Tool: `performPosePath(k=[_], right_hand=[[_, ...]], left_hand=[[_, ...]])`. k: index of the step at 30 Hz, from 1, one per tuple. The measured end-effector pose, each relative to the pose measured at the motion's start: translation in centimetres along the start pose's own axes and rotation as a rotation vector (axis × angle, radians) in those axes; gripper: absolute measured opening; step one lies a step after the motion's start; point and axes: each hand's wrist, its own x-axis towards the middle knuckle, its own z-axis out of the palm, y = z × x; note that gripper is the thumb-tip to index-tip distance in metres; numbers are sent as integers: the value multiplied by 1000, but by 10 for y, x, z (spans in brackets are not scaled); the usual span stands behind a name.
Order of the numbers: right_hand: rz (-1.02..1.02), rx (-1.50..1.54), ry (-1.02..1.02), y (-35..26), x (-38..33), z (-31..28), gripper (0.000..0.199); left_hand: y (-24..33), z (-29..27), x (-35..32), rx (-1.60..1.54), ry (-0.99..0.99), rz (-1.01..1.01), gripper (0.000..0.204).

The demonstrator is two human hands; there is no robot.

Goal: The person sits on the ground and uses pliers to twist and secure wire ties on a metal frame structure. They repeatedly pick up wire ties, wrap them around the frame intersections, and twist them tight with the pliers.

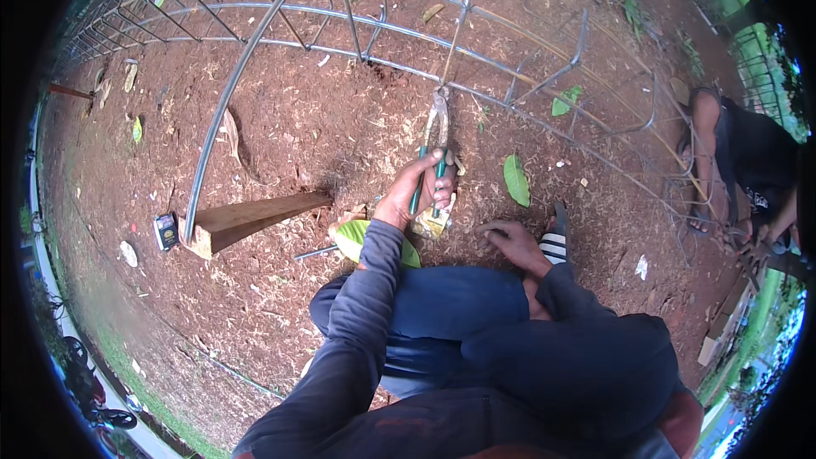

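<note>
My left hand (420,189) is closed around the green handles of a pair of pincers (439,123). The metal jaws point away from me and meet the lower bar of a long steel rebar cage (374,61), where a thin upright piece joins it. Whether the jaws bite on anything is too small to tell. My right hand (513,245) rests low beside my knee, its fingers loosely stretched to the left, with no object visible in it. A striped sandal (554,242) shows just right of it.
A wooden post (255,219) stands at left, with a bent steel rod (223,110) at its top and a small dark box (166,232) beside it. Leaves, including a green leaf (515,180), lie on brown soil. Another person (756,153) crouches at far right by the cage.
</note>
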Motion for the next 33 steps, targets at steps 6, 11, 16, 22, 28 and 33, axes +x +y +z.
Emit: performPosePath(k=[6, 11, 16, 22, 28, 33], right_hand=[[-298, -40, 197, -47, 32, -5, 36], [-271, 299, 248, -134, 95, 30, 62], [-162, 791, 368, -168, 173, 66, 49], [-218, 1231, 114, -176, 189, 71, 30], [-537, 1741, -977, -143, 200, 53, 36], [-518, 1782, -858, -130, 204, 55, 34]], left_hand=[[19, 35, 7, 1031, 529, 27, 30], [1, 12, 17, 1631, 942, 232, 33], [0, 14, 13, 2056, 1004, 332, 43], [38, 17, -29, 1754, 787, 69, 50], [45, 33, -55, 440, 162, -284, 56], [27, -6, -43, 453, 244, -197, 27]])
